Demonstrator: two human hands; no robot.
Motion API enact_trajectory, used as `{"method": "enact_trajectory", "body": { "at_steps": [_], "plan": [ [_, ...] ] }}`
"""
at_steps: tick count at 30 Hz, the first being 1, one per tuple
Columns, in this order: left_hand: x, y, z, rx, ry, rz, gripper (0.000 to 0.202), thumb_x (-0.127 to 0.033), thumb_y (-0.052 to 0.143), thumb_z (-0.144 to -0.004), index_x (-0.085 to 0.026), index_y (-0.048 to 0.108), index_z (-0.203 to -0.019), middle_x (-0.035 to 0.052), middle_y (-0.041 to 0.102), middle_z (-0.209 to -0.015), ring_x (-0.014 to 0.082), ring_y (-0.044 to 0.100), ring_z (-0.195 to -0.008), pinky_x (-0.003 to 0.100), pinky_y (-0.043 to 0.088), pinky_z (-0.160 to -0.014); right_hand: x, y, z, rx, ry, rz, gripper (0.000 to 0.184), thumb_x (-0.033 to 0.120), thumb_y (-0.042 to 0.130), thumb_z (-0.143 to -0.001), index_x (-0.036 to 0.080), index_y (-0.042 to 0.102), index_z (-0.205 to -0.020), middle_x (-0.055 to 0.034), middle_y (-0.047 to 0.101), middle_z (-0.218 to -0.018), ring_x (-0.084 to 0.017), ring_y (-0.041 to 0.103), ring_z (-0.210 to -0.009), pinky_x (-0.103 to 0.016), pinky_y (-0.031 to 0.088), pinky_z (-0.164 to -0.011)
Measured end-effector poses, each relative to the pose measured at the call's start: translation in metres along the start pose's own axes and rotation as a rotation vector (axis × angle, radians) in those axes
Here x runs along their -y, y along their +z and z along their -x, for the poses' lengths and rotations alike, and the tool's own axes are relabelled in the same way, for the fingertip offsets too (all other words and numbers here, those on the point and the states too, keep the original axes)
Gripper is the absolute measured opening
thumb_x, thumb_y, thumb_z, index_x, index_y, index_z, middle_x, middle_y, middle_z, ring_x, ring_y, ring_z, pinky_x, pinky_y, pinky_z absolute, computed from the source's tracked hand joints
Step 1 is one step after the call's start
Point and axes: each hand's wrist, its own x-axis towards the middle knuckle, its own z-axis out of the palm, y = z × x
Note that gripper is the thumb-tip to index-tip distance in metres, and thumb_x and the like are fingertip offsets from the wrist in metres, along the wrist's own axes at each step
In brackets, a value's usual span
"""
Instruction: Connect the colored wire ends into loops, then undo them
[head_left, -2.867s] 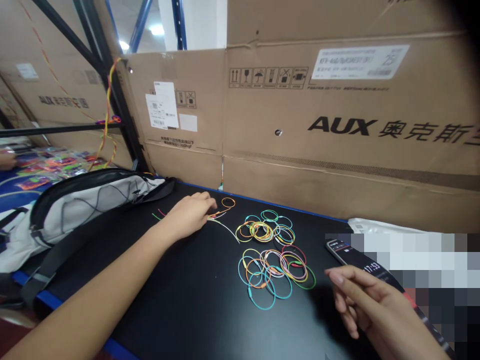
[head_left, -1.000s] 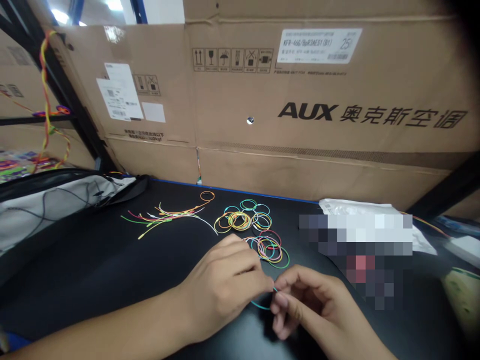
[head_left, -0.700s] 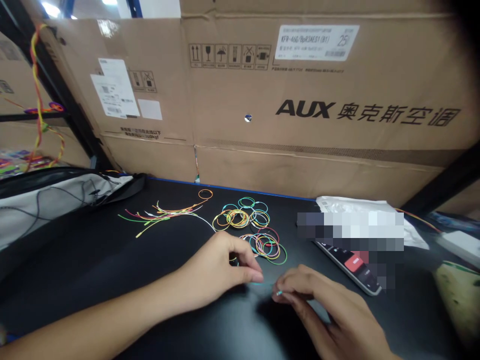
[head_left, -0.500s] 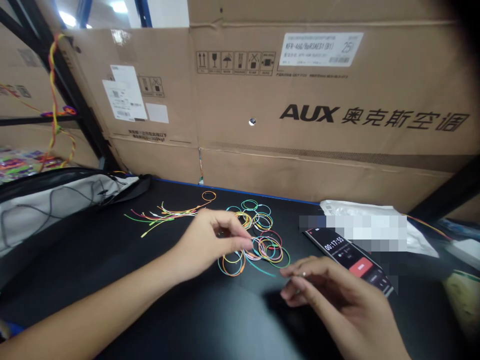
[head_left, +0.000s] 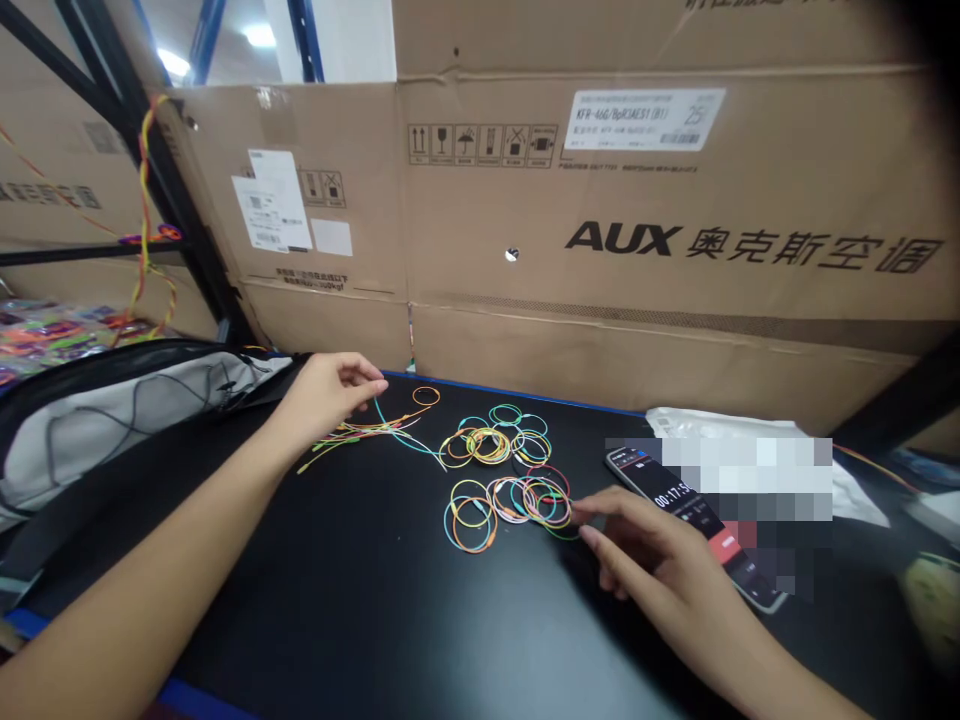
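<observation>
My left hand [head_left: 337, 390] is closed in a pinch on a thin teal cord [head_left: 381, 412], whose far end trails down to the right over the table. Beneath it lies a bundle of straight coloured cords [head_left: 360, 432], partly hidden by my wrist. My right hand [head_left: 645, 550] is beside the right edge of a cluster of overlapping coloured cord rings [head_left: 546, 500]; its thumb and index tips are slightly apart. Whether they touch a ring I cannot tell. More rings [head_left: 487, 445] lie just behind, with an orange and blue group [head_left: 470, 518] to the left.
A phone running a timer [head_left: 694, 525] lies right of the rings, by a white plastic bag [head_left: 840, 480]. One orange ring [head_left: 426, 396] lies near the back edge. A grey bag [head_left: 112, 420] is at left. Cardboard boxes [head_left: 465, 340] wall the back of the black table [head_left: 360, 600].
My left hand has moved left and back with the teal cord, from over the rings to over the straight cords. My right hand has shifted slightly toward the rings. The view has tilted slightly.
</observation>
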Motion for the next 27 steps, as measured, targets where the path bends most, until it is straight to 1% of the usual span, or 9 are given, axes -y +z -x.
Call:
{"method": "enact_trajectory", "body": {
  "at_steps": [2, 4, 8, 10, 14, 19, 21, 24, 27],
  "plan": [
    [-0.004, 0.003, 0.005, 0.01, 0.075, -0.115, 0.012, -0.026, 0.079, -0.074, -0.018, 0.071, -0.079, 0.0026, 0.068, -0.075, 0.016, 0.057, -0.059, 0.028, 0.04, -0.057, -0.002, 0.0, -0.004, 0.052, -0.157, 0.245, 0.023, 0.029, 0.055, -0.102, 0.024, 0.064, -0.122, -0.009, 0.065, -0.109, -0.014, 0.061, -0.06, -0.03, 0.053, -0.055],
    [-0.016, 0.015, 0.016, 0.073, 0.174, -0.186, 0.005, -0.024, 0.075, -0.081, -0.02, 0.072, -0.083, 0.0022, 0.068, -0.085, 0.0166, 0.058, -0.068, 0.029, 0.041, -0.065, -0.005, 0.002, -0.008, 0.092, -0.263, 0.473, 0.028, 0.024, 0.052, -0.101, 0.024, 0.063, -0.127, -0.0129, 0.059, -0.125, -0.014, 0.062, -0.061, -0.034, 0.056, -0.058],
    [-0.048, 0.049, 0.051, 0.322, 0.387, -0.233, 0.005, -0.028, 0.07, -0.091, -0.025, 0.073, -0.094, -0.0009, 0.071, -0.099, 0.0194, 0.064, -0.089, 0.032, 0.042, -0.079, -0.01, 0.007, -0.014, 0.089, -0.275, 0.603, 0.023, 0.022, 0.05, -0.101, 0.025, 0.07, -0.113, -0.0113, 0.059, -0.12, -0.021, 0.069, -0.071, -0.04, 0.058, -0.065],
    [-0.061, 0.063, 0.067, 0.392, 0.581, -0.339, 0.011, -0.027, 0.06, -0.1, -0.023, 0.07, -0.102, 0.0015, 0.07, -0.104, 0.0217, 0.064, -0.096, 0.035, 0.04, -0.08, -0.01, 0.009, -0.015, 0.088, -0.279, 0.617, 0.022, 0.021, 0.049, -0.102, 0.025, 0.07, -0.104, -0.0103, 0.059, -0.116, -0.023, 0.07, -0.074, -0.04, 0.058, -0.066],
    [-0.07, 0.078, 0.085, 0.484, 0.779, -0.316, 0.011, -0.027, 0.06, -0.102, -0.021, 0.065, -0.109, 0.0027, 0.069, -0.111, 0.0211, 0.063, -0.099, 0.035, 0.04, -0.081, -0.006, 0.007, -0.014, 0.076, -0.291, 0.59, 0.021, 0.021, 0.047, -0.104, 0.023, 0.067, -0.098, -0.0103, 0.058, -0.114, -0.022, 0.068, -0.076, -0.041, 0.058, -0.067],
    [-0.066, 0.087, 0.089, 0.473, 0.918, -0.228, 0.021, -0.027, 0.067, -0.098, -0.019, 0.063, -0.117, 0.0057, 0.07, -0.117, 0.0207, 0.065, -0.101, 0.034, 0.044, -0.083, 0.003, 0.008, -0.009, 0.062, -0.333, 0.446, 0.019, 0.018, 0.042, -0.105, 0.024, 0.06, -0.1, -0.0085, 0.055, -0.111, -0.023, 0.067, -0.093, -0.041, 0.06, -0.077],
    [-0.066, 0.091, 0.09, 0.444, 0.963, -0.137, 0.014, -0.028, 0.066, -0.099, -0.018, 0.065, -0.109, 0.0054, 0.072, -0.108, 0.0188, 0.066, -0.092, 0.032, 0.044, -0.078, 0.008, 0.014, -0.004, 0.054, -0.314, 0.318, 0.018, 0.021, 0.042, -0.107, 0.024, 0.058, -0.099, -0.0067, 0.053, -0.106, -0.02, 0.066, -0.089, -0.034, 0.062, -0.069],
    [-0.067, 0.096, 0.094, 0.374, 0.951, 0.055, 0.006, -0.021, 0.064, -0.1, -0.017, 0.067, -0.097, 0.0027, 0.072, -0.086, 0.0151, 0.065, -0.078, 0.03, 0.044, -0.071, 0.016, 0.023, 0.003, 0.08, -0.153, -0.103, 0.02, 0.031, 0.046, -0.108, 0.024, 0.06, -0.095, -0.0023, 0.053, -0.092, -0.014, 0.062, -0.069, -0.025, 0.061, -0.051],
    [-0.07, 0.098, 0.097, 0.32, 0.889, 0.151, 0.004, -0.02, 0.067, -0.098, -0.016, 0.068, -0.1, 0.0037, 0.071, -0.085, 0.0155, 0.064, -0.078, 0.03, 0.046, -0.073, 0.021, 0.028, 0.006, 0.087, 0.034, -0.452, 0.021, 0.038, 0.059, -0.104, 0.022, 0.064, -0.092, -0.0005, 0.06, -0.083, -0.014, 0.067, -0.067, -0.028, 0.065, -0.058]
  ]
}}
